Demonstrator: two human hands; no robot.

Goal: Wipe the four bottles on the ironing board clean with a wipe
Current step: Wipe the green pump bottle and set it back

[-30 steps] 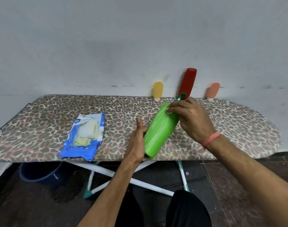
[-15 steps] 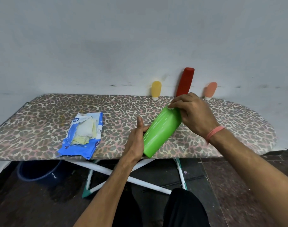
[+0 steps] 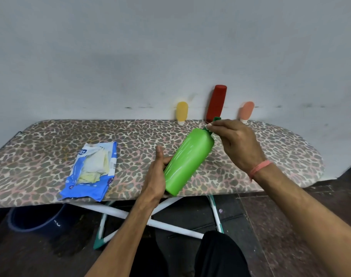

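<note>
Your left hand (image 3: pixel 155 172) grips the lower body of the green bottle (image 3: pixel 187 161), thumb raised, holding it tilted at centre frame with its base low at the near edge of the ironing board (image 3: pixel 270 156) and its neck pointing up-right. Your right hand (image 3: pixel 237 143) is pinched narrow at the bottle's dark green top (image 3: pixel 215 120); a sliver of white shows at the fingertips, possibly the wipe, cannot confirm. Pink band (image 3: pixel 259 167) on the right wrist. Along the board's far edge, against the wall: yellow bottle (image 3: pixel 182 112), red bottle (image 3: pixel 216 102), peach bottle (image 3: pixel 246 111), all cap-down. Blue wipe packet (image 3: pixel 91 172) lies open at left of the board, well apart from the hands. Dark bucket (image 3: pixel 36 218) on the floor, lower left of frame.
</note>
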